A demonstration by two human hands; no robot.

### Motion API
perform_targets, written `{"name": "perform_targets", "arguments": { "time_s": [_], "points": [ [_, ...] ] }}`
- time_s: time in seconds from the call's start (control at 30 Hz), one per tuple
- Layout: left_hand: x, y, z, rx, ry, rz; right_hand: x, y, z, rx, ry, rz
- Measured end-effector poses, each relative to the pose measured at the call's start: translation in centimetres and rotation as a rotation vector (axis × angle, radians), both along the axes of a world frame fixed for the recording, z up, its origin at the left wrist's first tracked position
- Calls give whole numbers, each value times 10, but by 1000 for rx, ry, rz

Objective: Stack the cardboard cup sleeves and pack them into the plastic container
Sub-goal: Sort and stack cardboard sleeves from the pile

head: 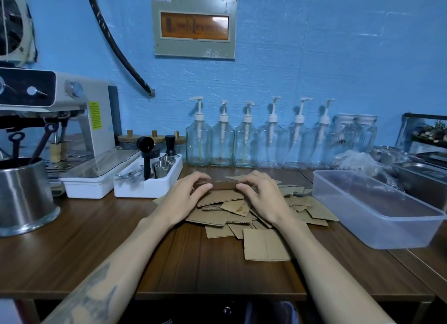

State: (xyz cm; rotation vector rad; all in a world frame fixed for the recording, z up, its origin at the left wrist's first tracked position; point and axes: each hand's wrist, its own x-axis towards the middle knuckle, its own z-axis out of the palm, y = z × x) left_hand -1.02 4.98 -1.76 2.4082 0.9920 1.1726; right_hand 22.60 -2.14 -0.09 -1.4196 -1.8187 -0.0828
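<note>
Scattered cardboard sleeves (244,217) beside clear container (377,212)

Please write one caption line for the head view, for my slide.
Both hands, left hand and right hand, grip a sleeve stack above loose cardboard sleeves, beside an empty plastic container.

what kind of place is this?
Likely a café's prep counter: an espresso machine at left, a row of pump bottles along the wall, and a pile of cup sleeves on the table.
</note>
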Motion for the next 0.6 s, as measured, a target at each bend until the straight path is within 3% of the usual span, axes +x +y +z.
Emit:
{"name": "perform_targets", "arguments": {
  "time_s": [0.23,0.4,0.6],
  "points": [
    [-2,2,-4,-41,-70,92,4,1,3,98,284,-71],
    [-2,-3,-7,-45,140,102,15,1,2,41,445,-125],
    [-1,-7,-5,-52,316,122,27,0,2,-12,464,-140]
  ]
}}
